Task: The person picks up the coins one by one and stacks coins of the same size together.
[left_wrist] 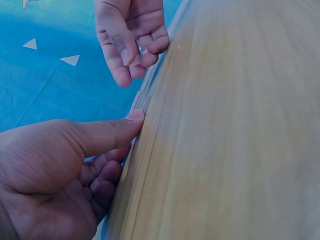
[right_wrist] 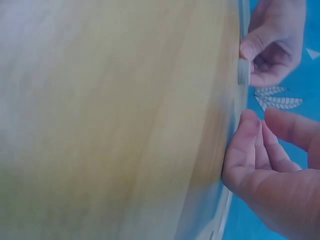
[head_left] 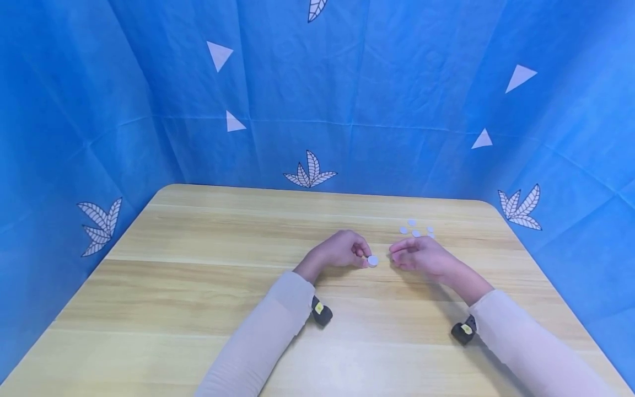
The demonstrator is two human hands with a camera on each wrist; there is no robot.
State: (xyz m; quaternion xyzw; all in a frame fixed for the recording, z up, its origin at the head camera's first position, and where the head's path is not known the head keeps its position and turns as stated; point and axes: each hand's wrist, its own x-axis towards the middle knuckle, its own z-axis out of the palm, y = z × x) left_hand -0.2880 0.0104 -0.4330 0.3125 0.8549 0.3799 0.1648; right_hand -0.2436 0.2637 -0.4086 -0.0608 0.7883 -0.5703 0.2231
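Note:
Near the middle of the table, my left hand (head_left: 345,249) pinches a short stack of thin white discs (head_left: 372,261) by its edge, between thumb and fingers. The stack stands low at the tabletop; in the right wrist view its layered side (right_wrist: 243,72) shows just past the thumb. My right hand (head_left: 421,256) is a short gap to the right, fingers loosely bent towards the stack. Nothing shows between its thumb and fingertips in the right wrist view. Several loose white discs (head_left: 403,230) lie flat just beyond the right hand, which partly covers the nearest of them.
The wooden table (head_left: 198,309) has rounded far corners. Blue cloth (head_left: 397,66) with white leaf and triangle prints hangs behind it and along both sides. Each wrist wears a small black camera, one (head_left: 322,313) on the left and another (head_left: 463,331) on the right.

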